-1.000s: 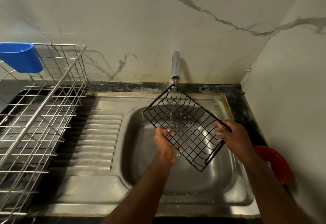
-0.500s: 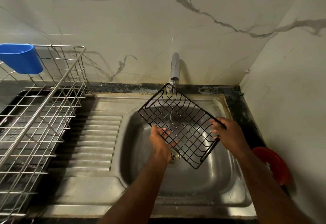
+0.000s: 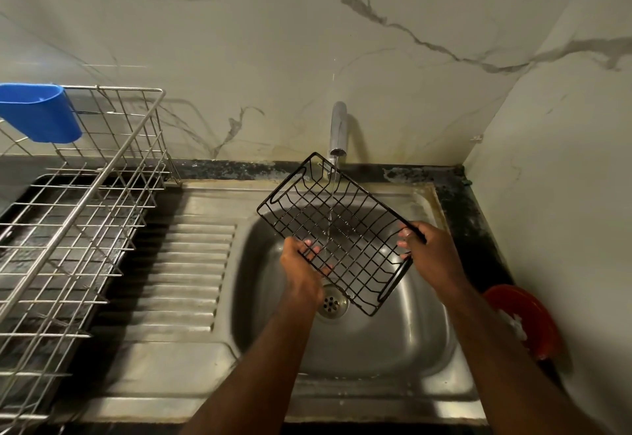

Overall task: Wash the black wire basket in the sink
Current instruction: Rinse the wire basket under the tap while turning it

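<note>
Dark worktop (image 3: 458,191) in a corner of marble-veined wall (image 3: 239,41), steel sink (image 3: 410,349) with ribbed drainboard (image 3: 184,263) set in it. One tap (image 3: 338,130), running. One black wire basket (image 3: 342,229) held tilted over the basin under the stream. Two hands: left hand (image 3: 301,270) grip curled on the basket's near-left edge, fingers through the wires; right hand (image 3: 431,253) grip pinching its right rim. One steel dish rack (image 3: 78,215) at left, one blue cup (image 3: 37,113) hooked on it. One red bowl (image 3: 526,318) at right.
</note>
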